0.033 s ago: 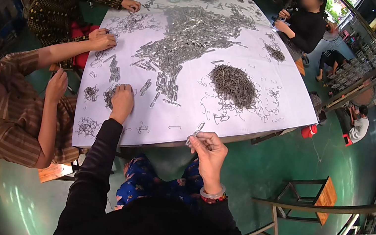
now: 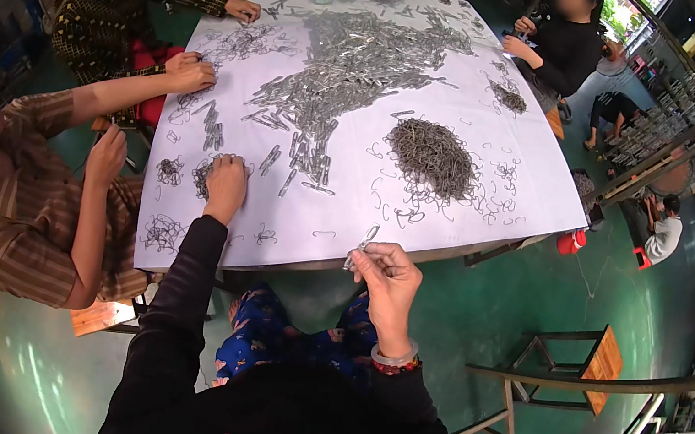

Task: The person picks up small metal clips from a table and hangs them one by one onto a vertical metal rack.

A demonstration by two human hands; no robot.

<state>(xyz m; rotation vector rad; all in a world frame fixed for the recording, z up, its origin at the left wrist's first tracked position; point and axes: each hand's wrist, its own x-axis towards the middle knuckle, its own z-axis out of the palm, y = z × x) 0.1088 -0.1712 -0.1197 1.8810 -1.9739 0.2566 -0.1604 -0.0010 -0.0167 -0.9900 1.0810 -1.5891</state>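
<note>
My right hand [image 2: 390, 291] is closed in a pinch on a slim, shiny metal strip [image 2: 364, 243], held up just off the table's near edge. My left hand [image 2: 226, 188] rests on the table with its fingers curled down at a small pile of dark wire hooks [image 2: 202, 179]; what its fingertips grip, if anything, is hidden. Close to that hand lie a few loose hooks [image 2: 266, 235] and short metal strips [image 2: 269, 160]. A big heap of dark wire hooks [image 2: 434, 158] sits ahead of my right hand, with single hooks scattered around it.
A wide spread of shiny metal strips [image 2: 347, 59] covers the middle of the white-covered table [image 2: 329, 214]. Another person in a striped shirt [image 2: 38, 232] sits close on my left. Others work along the far sides. A wooden stool [image 2: 602, 369] stands on the green floor to my right.
</note>
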